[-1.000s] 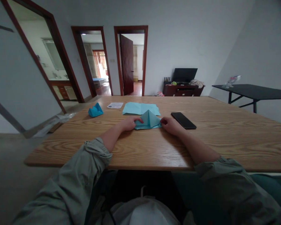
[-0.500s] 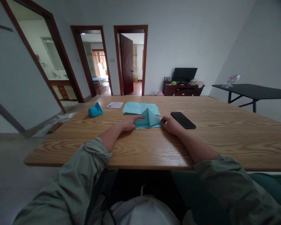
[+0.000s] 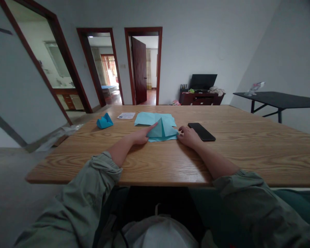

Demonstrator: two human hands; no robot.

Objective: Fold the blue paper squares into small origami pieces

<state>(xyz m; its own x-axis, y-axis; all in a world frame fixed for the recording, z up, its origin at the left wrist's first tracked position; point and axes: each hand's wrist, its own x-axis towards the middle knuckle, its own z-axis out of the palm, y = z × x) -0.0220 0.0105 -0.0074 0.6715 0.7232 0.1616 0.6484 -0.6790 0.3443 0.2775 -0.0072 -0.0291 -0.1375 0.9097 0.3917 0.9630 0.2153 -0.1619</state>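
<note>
A light-blue sheet of folded paper [image 3: 162, 131] lies on the wooden table in front of me. Its upper layers form a pointed peak with a crease down the middle, and a strip of the bottom layer shows along the near edge. My left hand [image 3: 141, 136] grips the left side, one finger stretched up along the sloping flap. At the right corner, my right hand [image 3: 189, 137] holds the paper's edge between bent fingers; its palm is turned from view. Just behind the folded piece is a flat, creased light-blue sheet [image 3: 146, 118].
On the wooden table [image 3: 155, 165], a darker blue folded paper shape [image 3: 105, 121] stands at the left beside a small printed card [image 3: 126, 115]. A black phone [image 3: 202, 132] lies close to my right hand. Farther off are a black table [image 3: 281, 99] and a television [image 3: 203, 82].
The left flap of the folded paper now slopes out toward my left hand, covering more of the bottom layer. My right hand's fingers have spread slightly at the right corner.
</note>
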